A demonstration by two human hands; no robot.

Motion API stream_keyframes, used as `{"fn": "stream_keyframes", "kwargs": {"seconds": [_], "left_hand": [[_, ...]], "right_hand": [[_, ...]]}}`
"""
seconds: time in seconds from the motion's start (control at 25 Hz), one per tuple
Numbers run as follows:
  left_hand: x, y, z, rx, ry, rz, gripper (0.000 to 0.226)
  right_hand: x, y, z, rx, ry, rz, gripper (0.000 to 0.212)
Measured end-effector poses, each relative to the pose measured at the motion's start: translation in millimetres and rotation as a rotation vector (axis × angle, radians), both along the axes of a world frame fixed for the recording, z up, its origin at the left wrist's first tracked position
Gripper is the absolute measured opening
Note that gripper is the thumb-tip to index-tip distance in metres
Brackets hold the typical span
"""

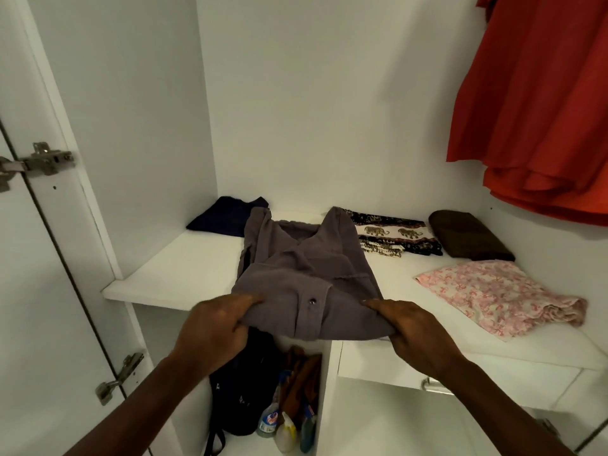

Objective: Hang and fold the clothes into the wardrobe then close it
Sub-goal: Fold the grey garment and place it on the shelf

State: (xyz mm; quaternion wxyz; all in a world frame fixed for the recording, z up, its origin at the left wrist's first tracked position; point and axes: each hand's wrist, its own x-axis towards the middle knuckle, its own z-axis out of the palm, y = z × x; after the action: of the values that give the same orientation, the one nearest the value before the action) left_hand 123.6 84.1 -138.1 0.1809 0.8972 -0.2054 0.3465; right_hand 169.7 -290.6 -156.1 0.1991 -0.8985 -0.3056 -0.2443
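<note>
The folded grey shirt [306, 274] lay on the white wardrobe shelf [171, 274], its near edge overhanging the front lip. The left hand [214, 327] and right hand [418, 330] each pinched a near corner of it, thumbs on top, fingers curled beneath. It looked light, soft and limp, likely to sag and unfold if lifted by one edge; holding both corners and sliding it flat seemed the safer grip. Behind it sat a navy folded garment [227, 217], an elephant-print cloth [391, 233], a brown folded cloth [467, 235] and a pink floral cloth [500, 297]; a red garment [539, 103] hung at the right.

Dim even indoor light, soft shadows, wide-angle edge bending
</note>
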Motion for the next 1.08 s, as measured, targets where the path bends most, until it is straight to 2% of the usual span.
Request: {"fn": "stream_keyframes", "kwargs": {"seconds": [0.12, 0.2, 0.24, 0.32, 0.4, 0.56, 0.68, 0.8, 0.92, 1.0, 1.08], "left_hand": [[-3, 5, 39, -0.255, -0.102, 0.057, 0.036], [2, 4, 56, -0.465, -0.149, 0.070, 0.026], [9, 0, 61, -0.579, -0.162, 0.084, 0.028], [30, -10, 70, -0.819, -0.155, 0.137, 0.036], [64, -18, 77, -0.960, -0.172, 0.177, 0.036], [143, -13, 89, -0.924, -0.194, 0.181, 0.034], [210, 2, 93, -0.814, -0.138, 0.234, 0.032], [273, 17, 73, -0.605, 0.110, 0.314, 0.031], [305, 19, 30, -0.359, 0.448, 0.417, 0.028], [310, 19, 14, -0.381, 0.495, 0.423, 0.025], [311, 21, 11, -0.452, 0.458, 0.391, 0.025]], "right_hand": [[5, -3, 36, 0.387, 0.076, 0.003, 0.051], [12, 8, 54, 0.669, 0.143, 0.027, 0.044], [17, 17, 62, 0.788, 0.158, 0.028, 0.038], [35, 37, 77, 0.962, 0.191, 0.017, 0.018], [61, 59, 93, 1.006, 0.178, -0.053, 0.010], [138, 84, 113, 0.902, 0.064, -0.305, 0.041], [200, 88, 118, 0.713, 0.092, -0.501, 0.053], [239, 89, 107, 0.351, 0.144, -0.690, 0.055], [264, 96, 70, -0.098, 0.328, -0.797, 0.061], [269, 100, 44, -0.178, 0.363, -0.821, 0.061], [270, 100, 36, -0.171, 0.358, -0.833, 0.059]]}}
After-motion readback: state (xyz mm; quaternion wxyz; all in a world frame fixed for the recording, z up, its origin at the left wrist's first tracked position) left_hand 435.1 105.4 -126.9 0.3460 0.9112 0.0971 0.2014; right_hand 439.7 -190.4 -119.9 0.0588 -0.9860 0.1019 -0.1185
